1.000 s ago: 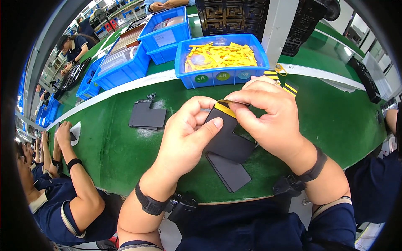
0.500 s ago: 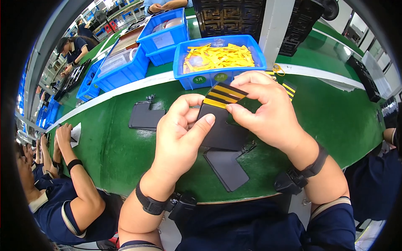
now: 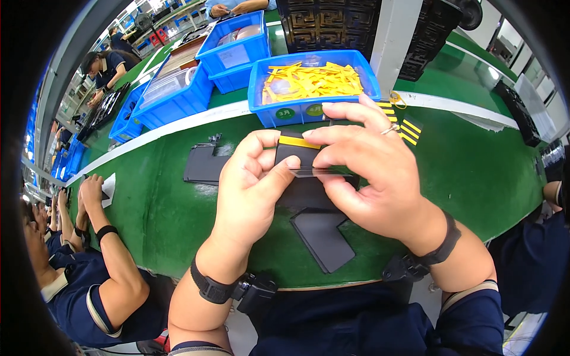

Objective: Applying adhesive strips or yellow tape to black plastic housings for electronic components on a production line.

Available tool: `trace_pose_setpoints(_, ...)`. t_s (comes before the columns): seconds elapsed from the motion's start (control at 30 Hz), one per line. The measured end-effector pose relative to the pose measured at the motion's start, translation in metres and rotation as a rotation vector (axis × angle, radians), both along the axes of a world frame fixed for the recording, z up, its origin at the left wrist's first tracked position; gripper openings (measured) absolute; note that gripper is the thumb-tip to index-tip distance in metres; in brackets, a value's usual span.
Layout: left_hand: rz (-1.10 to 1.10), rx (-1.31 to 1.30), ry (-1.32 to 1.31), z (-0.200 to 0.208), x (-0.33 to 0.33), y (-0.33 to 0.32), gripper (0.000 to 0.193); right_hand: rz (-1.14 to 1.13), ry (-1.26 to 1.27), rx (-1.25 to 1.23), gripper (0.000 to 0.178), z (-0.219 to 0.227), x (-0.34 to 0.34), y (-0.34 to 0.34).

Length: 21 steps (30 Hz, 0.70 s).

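My left hand (image 3: 246, 184) grips a flat black piece (image 3: 297, 155) by its left side, thumb on top. A yellow strip (image 3: 291, 142) lies across the far end of that piece. My right hand (image 3: 371, 160) is over its right side, one finger at the strip's right end. The right thumb and index finger pinch a thin sheet (image 3: 304, 172) seen nearly edge-on; its kind is unclear. Below lies a dark L-shaped stack (image 3: 323, 240), and another L-shaped black piece (image 3: 205, 165) rests left of my left hand. Yellow-striped black cards (image 3: 409, 132) lie beyond my right hand.
A blue bin (image 3: 314, 110) of yellow strips stands ahead, with more blue bins (image 3: 231, 50) at far left. A white post (image 3: 396, 41) rises behind the green table (image 3: 469, 178). A co-worker's arm (image 3: 116, 255) is at the left; another person sits at the right edge.
The striped layer above the black piece is no longer seen as before; one yellow strip shows there now. My right hand has moved nearer and spread over the piece, its pinch lower.
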<state>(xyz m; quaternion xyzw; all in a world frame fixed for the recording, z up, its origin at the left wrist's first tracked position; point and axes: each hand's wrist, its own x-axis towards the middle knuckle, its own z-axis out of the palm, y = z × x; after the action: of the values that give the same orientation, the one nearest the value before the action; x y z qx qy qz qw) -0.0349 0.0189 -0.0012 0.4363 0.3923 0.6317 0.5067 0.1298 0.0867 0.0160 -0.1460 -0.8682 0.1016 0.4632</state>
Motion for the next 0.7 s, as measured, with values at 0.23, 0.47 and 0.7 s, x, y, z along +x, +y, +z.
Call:
trace_pose_setpoints(0.23, 0.162, 0.140, 0.355, -0.002, 0.006, -0.002, 0.031, 0.002, 0.066, -0.073, 0.016, -0.002, 0.001, 0.008)
trace_pose_setpoints(0.47, 0.075, 0.090, 0.355, 0.001, 0.006, -0.002, 0.032, -0.055, 0.123, 0.064, 0.015, 0.004, -0.001, 0.000)
trace_pose_setpoints(0.7, 0.040, 0.078, 0.030, 0.000, 0.004, 0.000, 0.027, -0.059, 0.238, -0.268, 0.011, -0.009, -0.005, 0.007)
